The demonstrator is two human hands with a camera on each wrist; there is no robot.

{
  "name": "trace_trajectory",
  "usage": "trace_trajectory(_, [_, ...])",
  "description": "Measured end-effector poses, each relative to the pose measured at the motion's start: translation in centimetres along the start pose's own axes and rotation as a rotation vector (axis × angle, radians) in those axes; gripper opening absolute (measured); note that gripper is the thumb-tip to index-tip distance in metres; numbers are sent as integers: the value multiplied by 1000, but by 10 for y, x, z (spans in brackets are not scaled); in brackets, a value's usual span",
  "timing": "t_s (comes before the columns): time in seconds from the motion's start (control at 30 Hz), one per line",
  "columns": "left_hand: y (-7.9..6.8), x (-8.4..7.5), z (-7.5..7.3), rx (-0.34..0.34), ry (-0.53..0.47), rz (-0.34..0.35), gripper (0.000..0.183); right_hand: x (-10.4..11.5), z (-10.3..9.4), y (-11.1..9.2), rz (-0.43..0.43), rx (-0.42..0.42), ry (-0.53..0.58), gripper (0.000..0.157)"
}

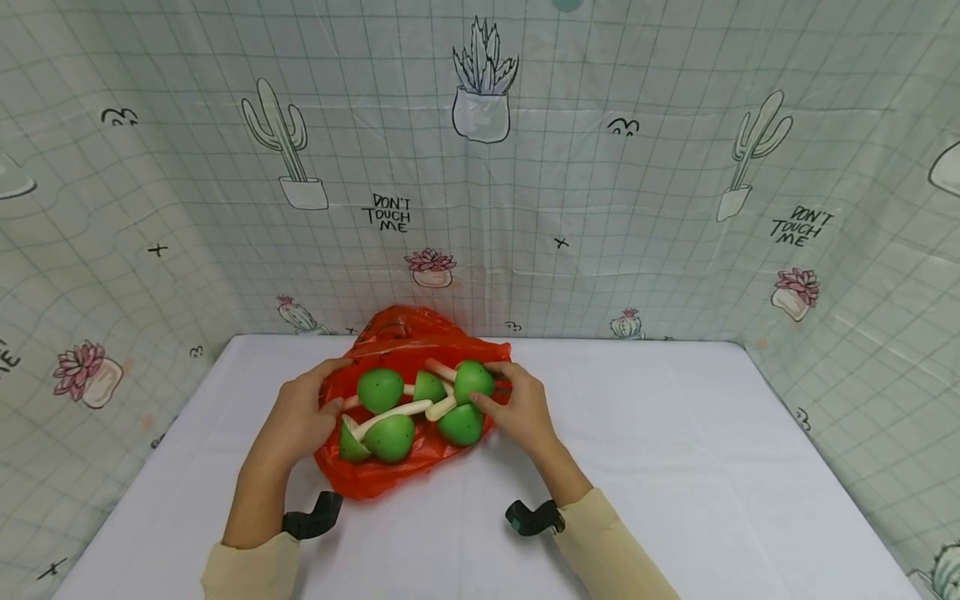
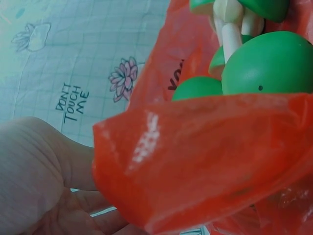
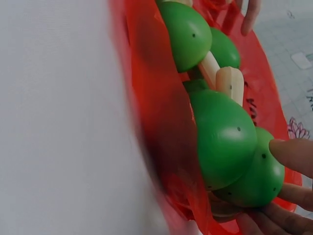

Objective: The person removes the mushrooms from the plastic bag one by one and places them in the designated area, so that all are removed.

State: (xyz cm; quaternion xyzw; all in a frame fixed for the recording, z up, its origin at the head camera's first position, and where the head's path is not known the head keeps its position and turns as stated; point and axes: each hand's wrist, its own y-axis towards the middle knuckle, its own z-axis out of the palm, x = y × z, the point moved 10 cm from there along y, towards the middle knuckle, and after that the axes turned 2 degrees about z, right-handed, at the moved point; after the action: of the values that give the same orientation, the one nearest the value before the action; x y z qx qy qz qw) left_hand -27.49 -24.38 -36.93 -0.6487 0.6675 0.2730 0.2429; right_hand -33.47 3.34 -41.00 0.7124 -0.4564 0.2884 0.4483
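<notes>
A red plastic bag (image 1: 375,481) lies spread on the white table, holding several green-capped toy mushrooms (image 1: 391,438) with pale stems. At the bag's left side my left hand (image 1: 303,412) grips its edge; in the left wrist view the red film hides the fingertips. On the right, my right hand (image 1: 521,408) holds a toy mushroom (image 1: 474,380) by its green cap, thumb on the near side and fingers behind. The right wrist view shows that cap (image 3: 264,171) between thumb and fingers, beside another green cap (image 3: 225,139).
The white tabletop (image 1: 660,450) extends around the bag. Behind and along both sides hangs a gridded curtain (image 1: 555,183) printed with cacti. Black wrist devices (image 1: 313,517) are worn on both forearms, below beige sleeves.
</notes>
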Motion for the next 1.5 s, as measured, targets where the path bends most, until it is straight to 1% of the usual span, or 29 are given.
trace_trajectory(0.33, [0, -2, -2, -2, 3, -12, 55, -1, 1, 1, -6, -38, -21, 45])
trace_trajectory(0.43, [0, -3, -3, -4, 4, -13, 56, -1, 2, 1, 8, -39, -15, 45])
trace_trajectory(0.57, [-1, -6, -4, -9, 7, 0, 55, -2, 2, 1, 28, -50, -9, 45])
trace_trajectory(0.83, [-1, -7, -5, -10, 6, 23, 55, -3, -1, 0, 31, -85, -6, 43])
trace_trajectory(0.97, [0, -8, -4, -9, 7, 28, 55, -2, -3, 0, 18, -107, -5, 41])
trace_trajectory(1.23, [-2, -8, -3, -2, 3, 27, 56, 2, -7, 0, -18, -130, 33, 38])
trace_trajectory(1.5, [-5, -7, -2, 6, 20, 23, 57, 16, -15, -1, -52, -139, 90, 37])
